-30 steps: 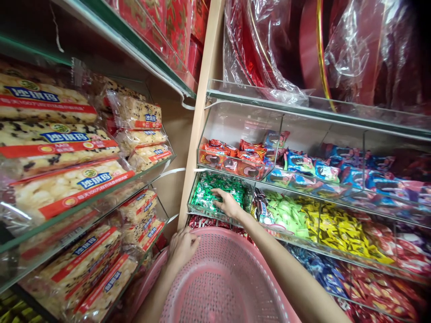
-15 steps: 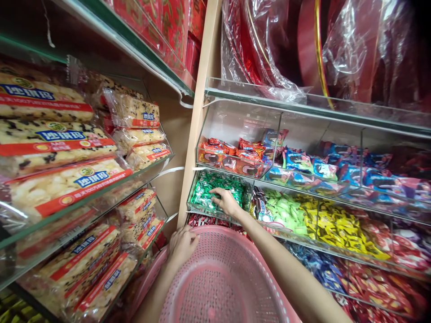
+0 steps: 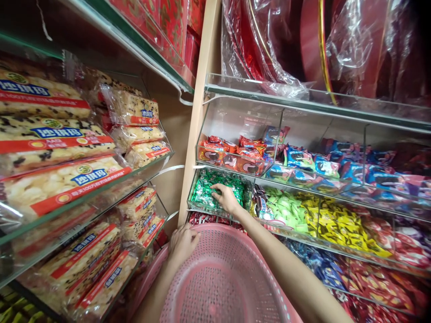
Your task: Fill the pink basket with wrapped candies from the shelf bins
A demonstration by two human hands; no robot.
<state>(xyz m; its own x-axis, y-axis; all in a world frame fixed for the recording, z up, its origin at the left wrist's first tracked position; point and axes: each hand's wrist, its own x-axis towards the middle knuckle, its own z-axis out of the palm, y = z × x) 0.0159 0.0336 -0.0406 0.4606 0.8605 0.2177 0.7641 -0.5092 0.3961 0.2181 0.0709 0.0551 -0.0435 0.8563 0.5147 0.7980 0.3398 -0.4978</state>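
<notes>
The left hand [image 3: 183, 242] has its fingers curled over the rim of the pink basket [image 3: 215, 273], gripping it. The right hand [image 3: 225, 197] is at the green candies [image 3: 215, 181] in their clear bin, fingers bent; I cannot tell if they pinch one. The front wall and side divider of this bin stand close about the hand; above is the upper shelf edge [image 3: 232, 168]. The basket is cut off below.
</notes>
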